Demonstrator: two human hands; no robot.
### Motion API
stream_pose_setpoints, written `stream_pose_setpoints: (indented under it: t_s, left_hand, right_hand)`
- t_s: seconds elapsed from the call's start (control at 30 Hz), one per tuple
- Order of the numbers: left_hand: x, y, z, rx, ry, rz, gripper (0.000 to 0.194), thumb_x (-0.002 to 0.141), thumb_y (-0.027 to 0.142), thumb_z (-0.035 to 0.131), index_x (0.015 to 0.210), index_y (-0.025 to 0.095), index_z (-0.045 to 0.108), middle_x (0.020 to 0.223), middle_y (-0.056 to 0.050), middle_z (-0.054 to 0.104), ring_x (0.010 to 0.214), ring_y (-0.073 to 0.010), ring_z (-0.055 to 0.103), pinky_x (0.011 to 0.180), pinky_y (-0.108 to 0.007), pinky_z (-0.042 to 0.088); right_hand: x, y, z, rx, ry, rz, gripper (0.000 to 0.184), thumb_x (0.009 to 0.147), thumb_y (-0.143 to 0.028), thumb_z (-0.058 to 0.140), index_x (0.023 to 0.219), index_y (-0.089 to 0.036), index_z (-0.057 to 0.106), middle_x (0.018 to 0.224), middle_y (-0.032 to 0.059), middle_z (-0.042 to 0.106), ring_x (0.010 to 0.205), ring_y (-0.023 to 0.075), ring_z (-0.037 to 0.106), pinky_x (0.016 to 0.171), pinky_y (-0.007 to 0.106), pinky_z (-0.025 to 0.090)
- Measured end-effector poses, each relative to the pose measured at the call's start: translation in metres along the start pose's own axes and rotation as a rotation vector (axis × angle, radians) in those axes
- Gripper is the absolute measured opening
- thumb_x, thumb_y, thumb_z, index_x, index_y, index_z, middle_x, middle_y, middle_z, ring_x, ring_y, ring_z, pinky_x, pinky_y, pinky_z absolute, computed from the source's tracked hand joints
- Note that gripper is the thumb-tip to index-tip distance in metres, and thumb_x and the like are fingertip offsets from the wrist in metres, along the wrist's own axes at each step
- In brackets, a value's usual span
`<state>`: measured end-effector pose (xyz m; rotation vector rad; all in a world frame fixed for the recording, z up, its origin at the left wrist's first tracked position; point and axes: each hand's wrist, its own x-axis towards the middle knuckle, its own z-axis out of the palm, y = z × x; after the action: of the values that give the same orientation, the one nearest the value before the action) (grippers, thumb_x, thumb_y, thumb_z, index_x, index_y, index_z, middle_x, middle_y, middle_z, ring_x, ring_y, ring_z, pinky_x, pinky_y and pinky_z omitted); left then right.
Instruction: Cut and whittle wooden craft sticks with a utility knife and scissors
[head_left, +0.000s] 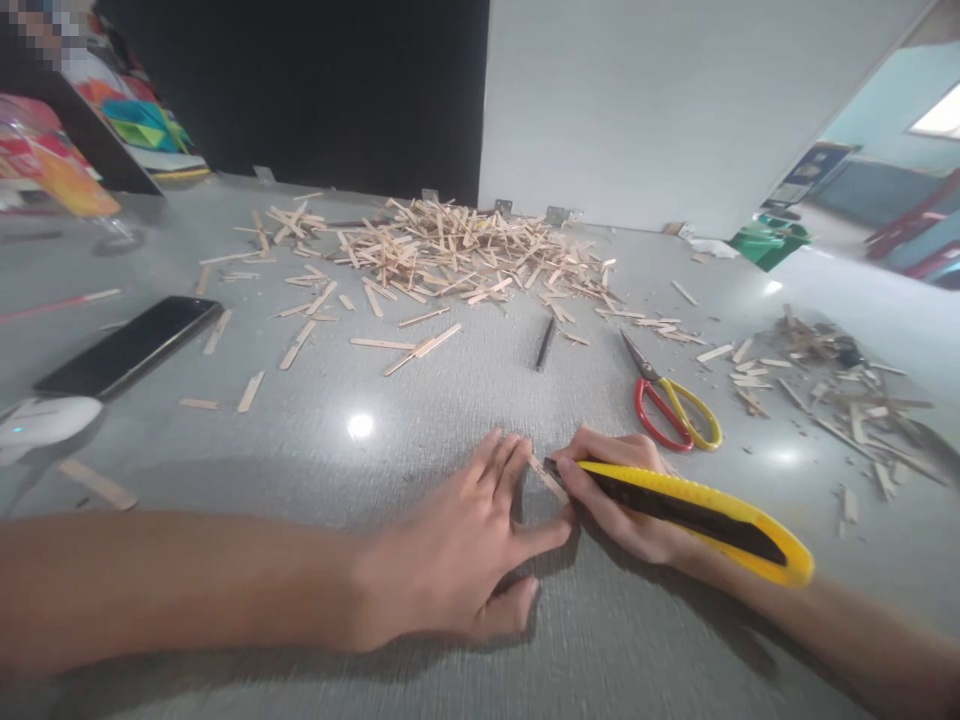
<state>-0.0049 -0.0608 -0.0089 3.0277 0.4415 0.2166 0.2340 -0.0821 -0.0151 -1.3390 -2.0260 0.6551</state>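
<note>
My right hand [619,490] is closed around a yellow and black utility knife [697,515], whose tip points left and down at a short wooden stick [547,478]. This pale, flat stick lies on the grey table. My left hand [480,535] holds it down, with fingertips at both ends, the fingers spread and the thumb apart from the stick. The blade's tip is at or just above the stick; whether it cuts in is too small to tell. Beyond my right hand lie scissors [675,405] with one red and one yellow handle loop.
A heap of wooden sticks [465,250] spreads along the back panel. A dark, pen-like rod [546,343] lies ahead. At left are a phone [131,345], a white case [49,425] and a bottle [67,170]. Scraps [847,385] and a green container [770,242] are at right.
</note>
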Motion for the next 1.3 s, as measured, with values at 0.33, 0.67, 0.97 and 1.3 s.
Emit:
stream_pose_setpoints:
  t_s: [0.33, 0.67, 0.97, 1.3]
  left_hand:
    - [0.001, 0.001, -0.003, 0.109, -0.031, 0.010, 0.066, 0.099, 0.046, 0.050, 0.157, 0.017, 0.041, 0.148, -0.029, 0.058, 0.143, -0.0503, 0.051, 0.119, -0.064, 0.033]
    - [0.003, 0.000, -0.004, 0.092, -0.067, 0.006, 0.068, 0.099, 0.045, 0.052, 0.159, 0.017, 0.038, 0.151, -0.029, 0.056, 0.144, -0.0505, 0.050, 0.119, -0.066, 0.031]
    - [0.002, 0.000, -0.004, 0.117, -0.049, 0.020, 0.067, 0.099, 0.045, 0.053, 0.158, 0.016, 0.042, 0.148, -0.031, 0.058, 0.141, -0.0517, 0.052, 0.118, -0.066, 0.034]
    - [0.002, -0.003, -0.001, 0.120, -0.019, 0.051, 0.067, 0.100, 0.050, 0.049, 0.156, 0.013, 0.046, 0.141, -0.032, 0.064, 0.141, -0.0499, 0.053, 0.119, -0.060, 0.038]
  right_hand:
    - [0.000, -0.002, -0.007, -0.030, -0.060, 0.009, 0.029, 0.106, -0.037, 0.058, 0.079, -0.025, 0.055, 0.066, -0.0031, 0.055, 0.057, 0.0147, 0.053, 0.057, 0.032, 0.038]
    - [-0.002, 0.004, -0.003, -0.041, -0.053, 0.030, 0.030, 0.105, -0.036, 0.058, 0.078, -0.024, 0.053, 0.066, -0.0040, 0.053, 0.056, 0.0139, 0.052, 0.058, 0.032, 0.037]
    - [-0.001, 0.001, -0.003, -0.020, -0.018, 0.007, 0.033, 0.106, -0.040, 0.055, 0.077, -0.024, 0.055, 0.063, -0.0032, 0.053, 0.053, 0.0139, 0.050, 0.055, 0.031, 0.036]
    - [-0.005, 0.011, 0.003, 0.071, 0.083, 0.044, 0.033, 0.107, -0.043, 0.055, 0.079, -0.025, 0.060, 0.061, -0.0045, 0.062, 0.052, 0.0131, 0.059, 0.058, 0.031, 0.041]
